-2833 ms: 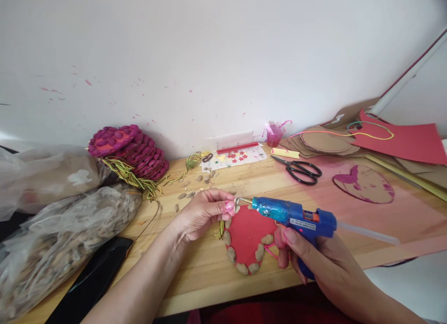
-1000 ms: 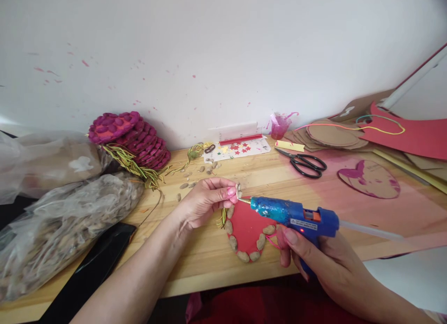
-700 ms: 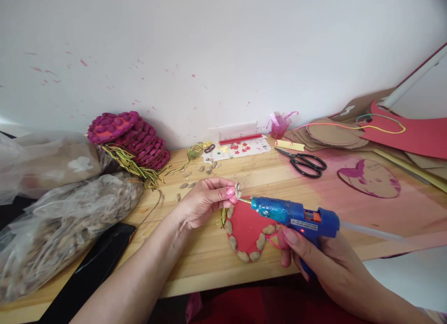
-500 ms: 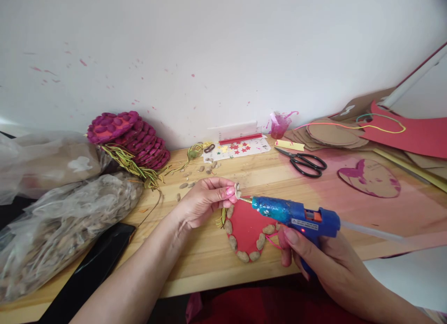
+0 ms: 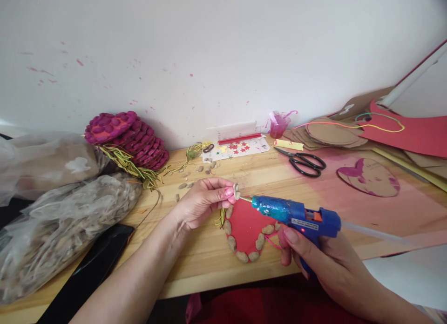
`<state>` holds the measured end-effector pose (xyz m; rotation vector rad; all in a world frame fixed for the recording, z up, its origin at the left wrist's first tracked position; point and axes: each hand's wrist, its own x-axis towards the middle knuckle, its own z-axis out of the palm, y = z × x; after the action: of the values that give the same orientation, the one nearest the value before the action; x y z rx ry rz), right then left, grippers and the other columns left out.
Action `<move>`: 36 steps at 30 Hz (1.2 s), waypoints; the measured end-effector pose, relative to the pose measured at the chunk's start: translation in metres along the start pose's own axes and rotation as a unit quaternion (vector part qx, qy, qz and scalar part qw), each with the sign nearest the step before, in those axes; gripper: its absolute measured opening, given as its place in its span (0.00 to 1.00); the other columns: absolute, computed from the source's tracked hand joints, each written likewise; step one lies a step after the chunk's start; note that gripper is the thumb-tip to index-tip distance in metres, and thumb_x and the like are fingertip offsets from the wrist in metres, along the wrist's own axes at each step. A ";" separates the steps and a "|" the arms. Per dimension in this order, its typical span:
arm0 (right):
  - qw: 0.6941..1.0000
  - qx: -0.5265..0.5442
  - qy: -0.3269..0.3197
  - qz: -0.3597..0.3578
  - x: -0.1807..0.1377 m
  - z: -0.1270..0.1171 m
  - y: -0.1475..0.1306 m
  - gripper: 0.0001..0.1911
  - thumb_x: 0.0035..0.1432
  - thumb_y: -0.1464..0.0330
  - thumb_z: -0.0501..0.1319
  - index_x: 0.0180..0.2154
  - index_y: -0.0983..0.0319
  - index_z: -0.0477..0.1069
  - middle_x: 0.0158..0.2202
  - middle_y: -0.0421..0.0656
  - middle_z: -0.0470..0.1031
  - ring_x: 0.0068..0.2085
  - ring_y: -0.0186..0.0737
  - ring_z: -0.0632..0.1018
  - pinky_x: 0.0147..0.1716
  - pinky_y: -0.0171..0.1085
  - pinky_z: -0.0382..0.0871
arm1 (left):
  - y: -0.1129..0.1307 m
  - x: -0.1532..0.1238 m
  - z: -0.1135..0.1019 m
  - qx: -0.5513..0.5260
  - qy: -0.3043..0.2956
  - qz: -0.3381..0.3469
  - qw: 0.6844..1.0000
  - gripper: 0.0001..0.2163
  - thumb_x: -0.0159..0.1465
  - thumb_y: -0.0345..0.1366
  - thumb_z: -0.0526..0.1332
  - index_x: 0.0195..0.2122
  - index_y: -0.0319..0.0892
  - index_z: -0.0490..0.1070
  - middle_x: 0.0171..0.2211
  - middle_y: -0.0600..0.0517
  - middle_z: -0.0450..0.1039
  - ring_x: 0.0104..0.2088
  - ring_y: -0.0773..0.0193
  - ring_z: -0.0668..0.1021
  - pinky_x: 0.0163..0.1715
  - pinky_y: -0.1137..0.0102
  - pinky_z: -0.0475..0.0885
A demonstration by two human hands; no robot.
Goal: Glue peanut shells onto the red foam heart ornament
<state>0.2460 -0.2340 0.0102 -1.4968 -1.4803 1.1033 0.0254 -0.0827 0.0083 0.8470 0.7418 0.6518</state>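
Between thumb and fingers, my left hand [image 5: 209,198] pinches a small tan peanut shell [image 5: 236,191]. My right hand [image 5: 317,254] grips a blue glue gun [image 5: 296,216], its metal nozzle at or very near the shell; I cannot tell if they touch. A clear glue stick [image 5: 373,232] sticks out of the gun's back. Below both hands lies a red heart-shaped card [image 5: 246,231] with several peanut shells along its edge. The gun and my hands hide part of it. A pink string shows by my right fingers, and yellow-green string at the card's left.
At left are a bag of peanut shells [image 5: 101,221] and stacked magenta shell-covered pieces [image 5: 139,140]. Loose shells and a paper with star cutouts [image 5: 237,149] lie behind. To the right are black scissors [image 5: 303,163], a painted cardboard heart [image 5: 370,177] and cardboard pieces [image 5: 331,133].
The whole view has shifted very slightly. Both hands, the shell and the glue gun hold nearly the same positions.
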 end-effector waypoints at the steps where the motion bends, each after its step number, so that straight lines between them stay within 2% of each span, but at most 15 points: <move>1: 1.000 -0.003 -0.001 0.000 0.000 0.000 0.000 0.21 0.68 0.54 0.53 0.27 0.57 0.71 0.27 0.40 0.74 0.25 0.36 0.73 0.22 0.35 0.67 | 0.000 0.000 0.000 0.000 0.002 0.000 1.000 0.14 0.44 0.35 0.80 0.28 0.36 0.79 0.23 0.51 0.78 0.23 0.71 0.78 0.26 0.79 0.74; 14: 1.000 0.000 0.000 0.004 0.003 -0.001 0.002 0.21 0.68 0.53 0.53 0.28 0.56 0.72 0.27 0.39 0.74 0.23 0.35 0.71 0.22 0.37 0.67 | 0.000 0.001 0.000 0.010 -0.003 -0.006 1.000 0.13 0.46 0.35 0.79 0.28 0.36 0.79 0.23 0.51 0.77 0.24 0.71 0.77 0.27 0.79 0.73; 18: 1.000 -0.010 0.016 0.005 0.007 -0.002 0.002 0.23 0.67 0.52 0.54 0.25 0.57 0.72 0.26 0.40 0.73 0.25 0.37 0.72 0.23 0.37 0.66 | -0.001 0.001 0.000 0.018 -0.007 -0.004 1.000 0.13 0.46 0.36 0.79 0.28 0.36 0.79 0.24 0.51 0.77 0.24 0.72 0.76 0.26 0.79 0.72; 22: 0.991 0.113 0.036 0.063 0.013 -0.005 0.004 0.20 0.64 0.49 0.56 0.31 0.57 0.73 0.26 0.41 0.77 0.23 0.37 0.72 0.20 0.36 0.66 | 0.000 0.002 -0.001 0.032 0.008 0.002 0.999 0.14 0.46 0.37 0.79 0.29 0.38 0.80 0.24 0.52 0.78 0.24 0.71 0.76 0.27 0.78 0.72; 25: 0.970 0.215 0.068 0.089 0.023 -0.009 0.006 0.19 0.62 0.48 0.59 0.34 0.57 0.73 0.27 0.41 0.79 0.21 0.35 0.73 0.20 0.36 0.67 | 0.001 0.002 -0.003 0.104 0.017 0.031 0.994 0.12 0.49 0.38 0.77 0.31 0.39 0.80 0.24 0.53 0.78 0.24 0.72 0.75 0.29 0.77 0.71; 28: 0.947 0.288 0.098 0.102 0.033 -0.013 0.008 0.17 0.60 0.51 0.63 0.33 0.58 0.74 0.30 0.41 0.81 0.23 0.36 0.77 0.24 0.35 0.71 | 0.001 0.000 -0.003 0.259 0.031 0.085 0.962 0.08 0.55 0.38 0.74 0.32 0.39 0.80 0.27 0.52 0.79 0.27 0.71 0.75 0.31 0.76 0.70; 32: 0.917 0.357 0.111 0.136 0.041 -0.013 0.013 0.15 0.56 0.53 0.67 0.32 0.58 0.77 0.36 0.43 0.82 0.33 0.41 0.81 0.30 0.36 0.76 | -0.003 -0.002 0.002 0.452 0.083 0.151 0.875 0.03 0.60 0.34 0.68 0.34 0.42 0.80 0.31 0.52 0.80 0.31 0.67 0.77 0.32 0.74 0.69; 36: 0.909 0.379 0.091 0.146 0.045 -0.014 0.017 0.13 0.57 0.55 0.67 0.33 0.58 0.78 0.37 0.44 0.82 0.38 0.45 0.82 0.34 0.36 0.77 | -0.006 -0.005 0.012 0.565 0.086 0.209 0.793 0.04 0.62 0.29 0.64 0.34 0.43 0.79 0.33 0.52 0.79 0.33 0.65 0.78 0.35 0.72 0.70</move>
<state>0.2631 -0.1894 -0.0040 -1.2153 -0.5733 1.4483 0.0334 -0.0940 0.0103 2.1301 1.1364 0.6462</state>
